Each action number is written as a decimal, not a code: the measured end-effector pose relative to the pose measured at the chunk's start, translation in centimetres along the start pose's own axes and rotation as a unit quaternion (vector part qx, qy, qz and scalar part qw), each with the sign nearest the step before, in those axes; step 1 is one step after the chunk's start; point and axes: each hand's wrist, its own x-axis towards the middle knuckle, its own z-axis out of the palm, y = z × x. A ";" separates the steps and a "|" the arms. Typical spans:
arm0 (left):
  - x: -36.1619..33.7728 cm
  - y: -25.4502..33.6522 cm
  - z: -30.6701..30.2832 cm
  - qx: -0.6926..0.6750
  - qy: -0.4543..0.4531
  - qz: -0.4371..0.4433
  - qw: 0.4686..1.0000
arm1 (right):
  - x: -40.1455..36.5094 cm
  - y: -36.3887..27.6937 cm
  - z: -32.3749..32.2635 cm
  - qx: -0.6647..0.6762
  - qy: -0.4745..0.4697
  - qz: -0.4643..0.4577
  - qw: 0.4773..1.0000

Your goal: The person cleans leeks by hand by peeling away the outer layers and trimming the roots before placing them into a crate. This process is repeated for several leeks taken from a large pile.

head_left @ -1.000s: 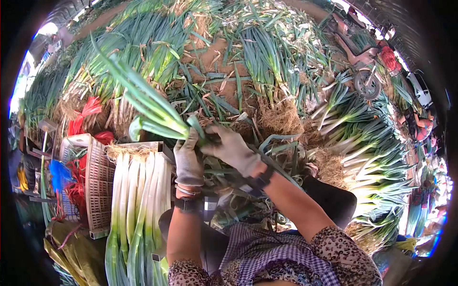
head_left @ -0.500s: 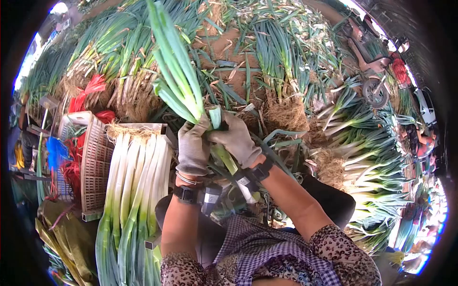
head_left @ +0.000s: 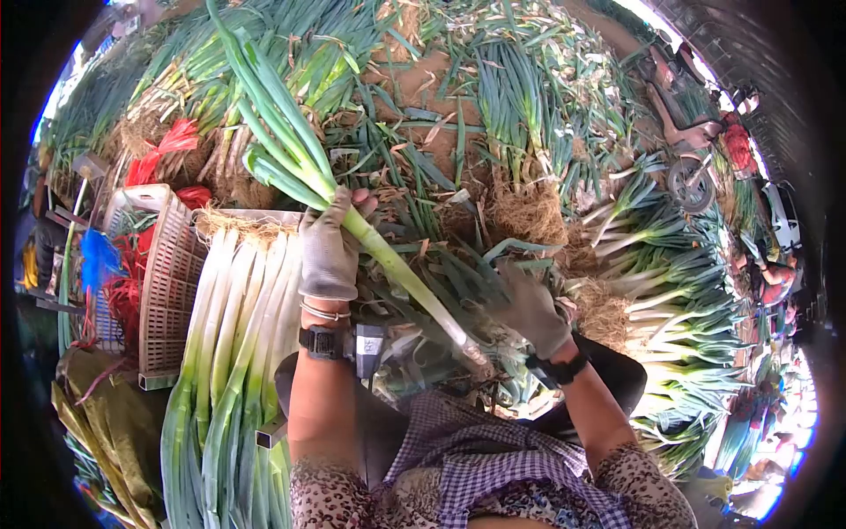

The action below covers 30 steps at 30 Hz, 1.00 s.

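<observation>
My left hand (head_left: 330, 251), in a grey work glove, is wrapped around a long leek (head_left: 401, 273) just below where its green leaves fan out. The leaves point up and left, while the white root end slants down to the right over my lap. My right hand (head_left: 529, 310), gloved too and smeared by motion, is apart from the leek, to the right of its root end. Left of my left forearm, a bundle of cleaned leeks (head_left: 231, 353) lies in a metal frame (head_left: 272, 431), root ends upward.
A plastic crate (head_left: 167, 291) with red and blue string stands at the left. Untrimmed leeks (head_left: 520, 115) and loose leaves cover the ground ahead. Piled leeks (head_left: 679, 309) with white stems lie at the right, near a parked scooter (head_left: 683, 132). Olive cloth (head_left: 115, 423) lies lower left.
My right hand has come off the leek and swung right and down. My left hand has shifted slightly left with the leek, whose root end is now fully in view.
</observation>
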 end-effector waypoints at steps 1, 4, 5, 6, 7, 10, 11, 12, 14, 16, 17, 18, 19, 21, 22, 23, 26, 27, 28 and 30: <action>-0.3 -0.8 0.3 0.008 -0.004 -0.002 1.000 | 0.5 -1.4 -0.6 -0.069 0.016 -0.015 0.997; -1.1 -1.5 2.3 0.021 -0.048 -0.003 0.999 | 4.3 -7.9 1.5 0.028 0.077 -0.101 0.992; -1.5 -1.6 2.5 -0.036 -0.112 -0.026 0.993 | 5.6 -8.8 2.3 0.075 0.099 -0.141 0.982; -1.7 -1.7 2.4 -0.005 -0.112 -0.024 0.993 | 7.1 -7.9 3.9 0.127 0.146 -0.175 0.965; -1.6 -1.6 2.4 0.025 -0.112 -0.019 0.993 | 8.0 -7.5 3.8 0.226 0.113 -0.129 0.959; -1.8 -0.9 2.6 0.037 -0.099 -0.003 0.994 | 8.3 -7.9 2.4 0.421 0.048 -0.003 0.906; -1.8 -0.8 2.6 0.041 -0.095 0.002 0.995 | 8.6 -7.5 2.9 0.422 0.047 -0.021 0.905; -1.6 -0.9 2.4 0.054 -0.084 0.014 0.995 | 8.8 -7.2 3.4 0.424 0.046 -0.038 0.904; -1.0 -1.2 2.0 0.078 -0.061 0.038 0.994 | 8.7 -6.9 4.1 0.346 0.068 -0.088 0.932; -1.4 -1.0 2.2 0.098 -0.056 0.054 0.992 | 7.8 -8.1 3.6 0.182 0.114 -0.148 0.966; -1.6 -0.9 2.4 0.107 -0.053 0.062 0.991 | 7.5 -8.0 3.8 0.163 0.122 -0.157 0.966; -1.7 -1.1 2.5 0.113 -0.047 0.070 0.990 | 7.4 -7.9 4.1 0.144 0.130 -0.167 0.967; -1.6 -1.3 2.6 0.118 -0.040 0.078 0.989 | 7.3 -7.9 4.3 0.126 0.139 -0.177 0.966; -1.4 -1.4 2.6 0.116 -0.034 0.086 0.989 | 7.2 -8.1 4.2 0.153 0.154 -0.155 0.964; -1.4 -1.4 2.7 0.107 -0.036 0.085 0.990 | 7.2 -8.1 4.0 0.166 0.162 -0.142 0.962; -1.3 -1.5 2.9 0.098 -0.038 0.082 0.991 | 7.1 -8.0 3.9 0.165 0.144 -0.150 0.964; -1.2 -1.9 2.9 0.095 -0.036 0.094 0.990 | 7.0 -8.2 3.5 0.175 0.129 -0.174 0.960; -1.1 -1.8 2.8 0.091 -0.037 0.084 0.992 | 6.8 -8.4 3.2 0.184 0.146 -0.184 0.954; -0.9 -1.6 2.7 0.087 -0.021 0.093 0.992 | 6.8 -8.5 2.9 0.193 0.162 -0.196 0.948; -0.6 -1.1 2.3 0.079 0.013 0.107 0.991 | 6.4 -6.9 1.4 0.171 0.219 -0.165 0.946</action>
